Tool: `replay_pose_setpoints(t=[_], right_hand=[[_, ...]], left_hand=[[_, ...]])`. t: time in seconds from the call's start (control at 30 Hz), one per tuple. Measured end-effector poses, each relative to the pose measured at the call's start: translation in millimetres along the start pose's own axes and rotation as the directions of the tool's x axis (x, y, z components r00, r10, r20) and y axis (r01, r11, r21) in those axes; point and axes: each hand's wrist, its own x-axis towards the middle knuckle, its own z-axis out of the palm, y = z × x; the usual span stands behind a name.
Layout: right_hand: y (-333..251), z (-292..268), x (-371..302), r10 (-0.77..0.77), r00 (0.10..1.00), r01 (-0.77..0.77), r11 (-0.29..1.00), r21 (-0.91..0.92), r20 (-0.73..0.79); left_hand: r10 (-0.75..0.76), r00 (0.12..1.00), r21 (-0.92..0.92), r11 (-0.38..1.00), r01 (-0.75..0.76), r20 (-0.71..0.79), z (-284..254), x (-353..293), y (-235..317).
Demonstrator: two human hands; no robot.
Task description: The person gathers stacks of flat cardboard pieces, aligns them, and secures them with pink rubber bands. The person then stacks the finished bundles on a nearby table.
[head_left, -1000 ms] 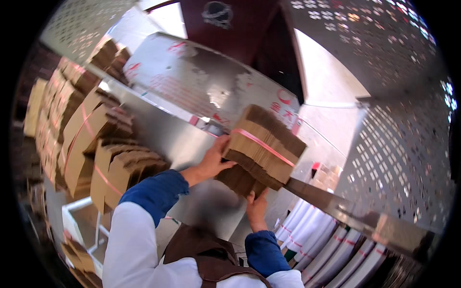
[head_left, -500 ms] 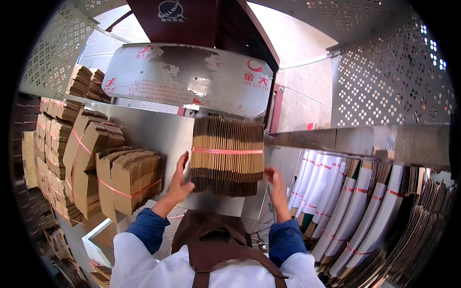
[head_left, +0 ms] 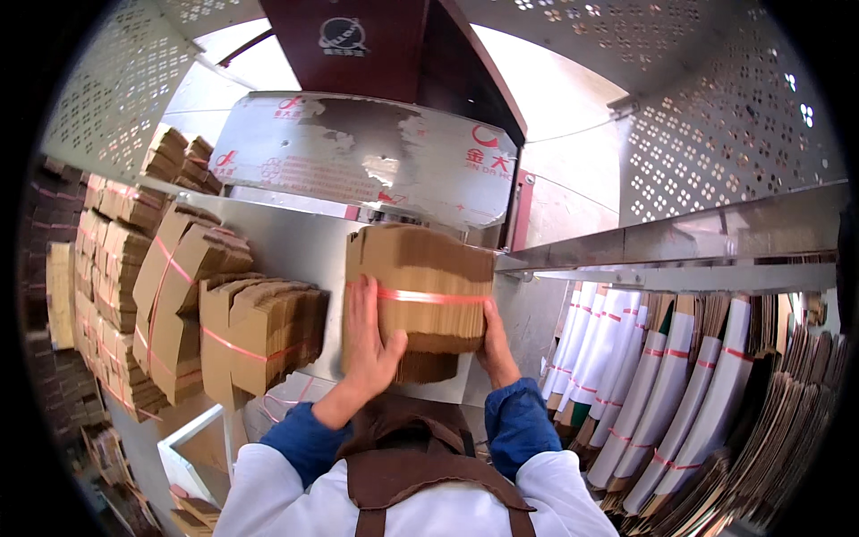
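A strapped bundle of folded brown cardboard pieces (head_left: 429, 264) is in front of me at the metal worktop, slightly blurred and turned so its flat left face shows. One pink strap runs around its middle. My left hand (head_left: 369, 345) presses against that left face, fingers extended and thumb toward the near edge. On the opposite side, my right hand (head_left: 495, 345) grips the right end of the bundle near the strap. The bundle is clasped between both palms. Whether its underside touches the worktop (head_left: 277, 233) cannot be seen.
Left of the bundle stand similar strapped cardboard bundles (head_left: 259, 336), with stacked ones behind. A machine with a scuffed metal cover (head_left: 349, 148) rises ahead. To the right are a metal rail (head_left: 680, 228), a perforated panel (head_left: 716, 134) and rows of white-wrapped bundles (head_left: 662, 403).
Both hands, apart from the bundle before, have closed in on its sides. The bundle has turned, so its left face now shows.
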Motion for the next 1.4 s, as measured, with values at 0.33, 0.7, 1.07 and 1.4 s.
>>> replay_pose_setpoints(t=[0.33, 0.7, 1.07, 1.4], right_hand=[[10.8, -38.1, -7.6, -0.553, 0.760, 0.103, 0.620, -0.778, -0.341], [-30.9, 239.7, 149.4, -0.550, 0.792, 0.568, 0.504, -0.651, 0.265], [-24.2, 222.6, 193.3, -0.637, 0.723, 0.604, 0.394, -0.693, 0.268], [-60.3, 226.2, 165.7, -0.622, 0.765, 0.616, 0.634, -0.467, 0.166]], left_hand=[[0.086, 0.900, 0.192, 0.964, -0.183, 0.428, 10.1, -43.7, 26.5], [-0.344, 0.769, -0.550, 0.547, 0.631, 0.539, 36.5, -73.6, -16.8], [-0.318, 0.747, -0.547, 0.526, 0.651, 0.584, 51.7, -87.4, -66.9], [0.260, 0.894, -0.417, 0.904, -0.093, 0.365, 34.6, -54.4, -71.3]])
